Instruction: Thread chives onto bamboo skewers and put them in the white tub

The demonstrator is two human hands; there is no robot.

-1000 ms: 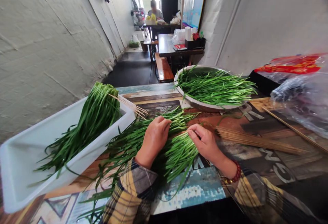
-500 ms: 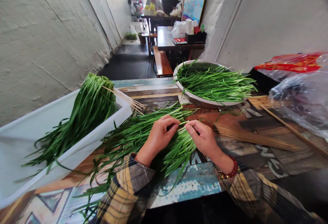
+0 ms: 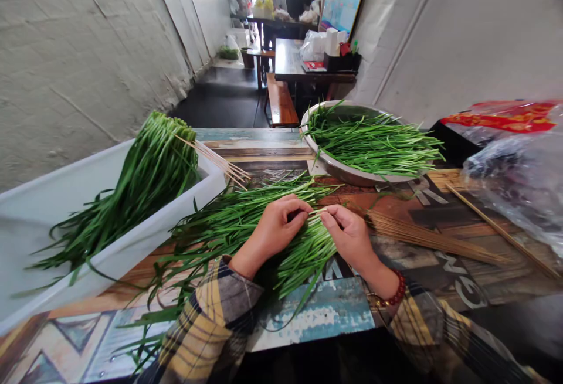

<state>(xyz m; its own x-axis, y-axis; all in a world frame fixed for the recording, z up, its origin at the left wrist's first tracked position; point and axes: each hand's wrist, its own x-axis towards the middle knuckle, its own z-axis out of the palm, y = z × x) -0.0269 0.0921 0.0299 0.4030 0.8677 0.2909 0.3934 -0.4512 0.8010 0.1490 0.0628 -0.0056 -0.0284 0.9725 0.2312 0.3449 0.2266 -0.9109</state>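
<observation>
My left hand (image 3: 279,226) and my right hand (image 3: 349,231) meet over a loose pile of garlic chives (image 3: 233,217) on the table. Thumb and forefinger of each hand are pinched on the pale stem ends of a few chives, which bridge the small gap between them. Below my hands, more chives (image 3: 303,261) fan toward the table's front edge. A bundle of thin bamboo skewers (image 3: 435,237) lies to the right of my right hand. In the white tray (image 3: 176,220) at left rests a thick bunch of chives (image 3: 153,167) threaded on several skewers (image 3: 220,164).
A metal basin (image 3: 323,161) heaped with chives stands at the back right. Clear plastic bags (image 3: 519,167) and a long stick (image 3: 497,223) lie at right. Farther off are a bench (image 3: 281,101), another table (image 3: 288,58) and a seated person (image 3: 275,0).
The camera view has shifted slightly. Both hands stay over the pile, still pinching chive stems, with only small finger movements.
</observation>
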